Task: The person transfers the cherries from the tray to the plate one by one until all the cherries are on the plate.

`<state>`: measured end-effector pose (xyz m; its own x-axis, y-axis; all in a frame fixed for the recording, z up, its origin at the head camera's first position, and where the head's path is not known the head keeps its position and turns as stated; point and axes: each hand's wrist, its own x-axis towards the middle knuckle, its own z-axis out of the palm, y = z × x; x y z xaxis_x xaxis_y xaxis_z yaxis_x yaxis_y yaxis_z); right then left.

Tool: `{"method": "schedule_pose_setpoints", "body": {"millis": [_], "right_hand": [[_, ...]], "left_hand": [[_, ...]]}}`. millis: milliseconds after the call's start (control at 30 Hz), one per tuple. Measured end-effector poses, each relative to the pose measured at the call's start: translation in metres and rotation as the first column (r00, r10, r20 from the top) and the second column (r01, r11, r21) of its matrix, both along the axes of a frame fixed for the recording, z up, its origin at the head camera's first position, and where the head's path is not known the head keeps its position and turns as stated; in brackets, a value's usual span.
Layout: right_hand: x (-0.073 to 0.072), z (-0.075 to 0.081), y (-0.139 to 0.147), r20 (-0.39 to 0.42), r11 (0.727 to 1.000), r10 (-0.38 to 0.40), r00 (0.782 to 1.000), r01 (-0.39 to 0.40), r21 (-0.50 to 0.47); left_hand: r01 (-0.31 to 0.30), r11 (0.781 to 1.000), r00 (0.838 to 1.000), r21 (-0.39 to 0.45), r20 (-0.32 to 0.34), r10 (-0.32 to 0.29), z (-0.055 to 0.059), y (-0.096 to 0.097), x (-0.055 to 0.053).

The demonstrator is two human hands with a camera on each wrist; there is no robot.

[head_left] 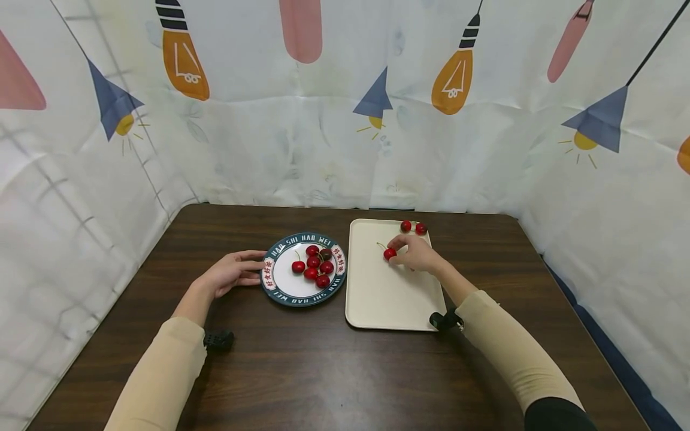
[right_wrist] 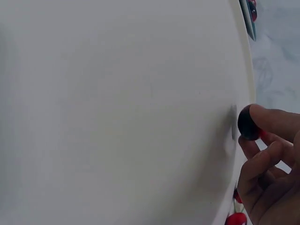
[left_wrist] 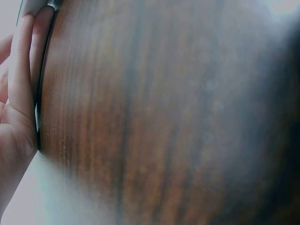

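My right hand (head_left: pixel 416 254) pinches a red cherry (head_left: pixel 389 254) with a thin stem between thumb and fingers, over the cream rectangular tray (head_left: pixel 377 299). The right wrist view shows that cherry (right_wrist: pixel 248 123) looking dark at the fingertips. Two more cherries (head_left: pixel 421 228) lie at the tray's far right corner. To the left stands a round plate (head_left: pixel 286 287) with a white middle and a lettered dark teal rim. Several cherries (head_left: pixel 314 262) lie on the plate. With fingers stretched out, my left hand (head_left: pixel 230 274) touches the plate's left rim; the left wrist view shows only part of this hand.
Under everything is a dark brown wooden table (head_left: pixel 302 371). A pale curtain (head_left: pixel 259 149) printed with lamps and bulbs surrounds its back and sides. The plate stands close beside the tray's left edge. A black wrist device (head_left: pixel 218 341) sits below the left hand.
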<state>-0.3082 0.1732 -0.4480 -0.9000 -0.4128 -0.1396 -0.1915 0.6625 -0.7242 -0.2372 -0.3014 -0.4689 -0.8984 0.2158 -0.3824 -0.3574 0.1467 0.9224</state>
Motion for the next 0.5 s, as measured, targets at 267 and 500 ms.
{"method": "schedule_pose_setpoints", "body": {"millis": [267, 500], "right_hand": [[0.001, 0.006, -0.004, -0.011, 1.0, 0.009, 1.0, -0.01, -0.03], [0.003, 0.009, -0.011, -0.026, 0.998, 0.035, 0.999, -0.036, -0.052]], "left_hand": [[-0.002, 1.0, 1.0, -0.006, 0.001, 0.002, 0.0, 0.0, -0.001], [-0.001, 1.0, 1.0, -0.006, 0.001, 0.001, 0.0, 0.0, 0.0]]}}
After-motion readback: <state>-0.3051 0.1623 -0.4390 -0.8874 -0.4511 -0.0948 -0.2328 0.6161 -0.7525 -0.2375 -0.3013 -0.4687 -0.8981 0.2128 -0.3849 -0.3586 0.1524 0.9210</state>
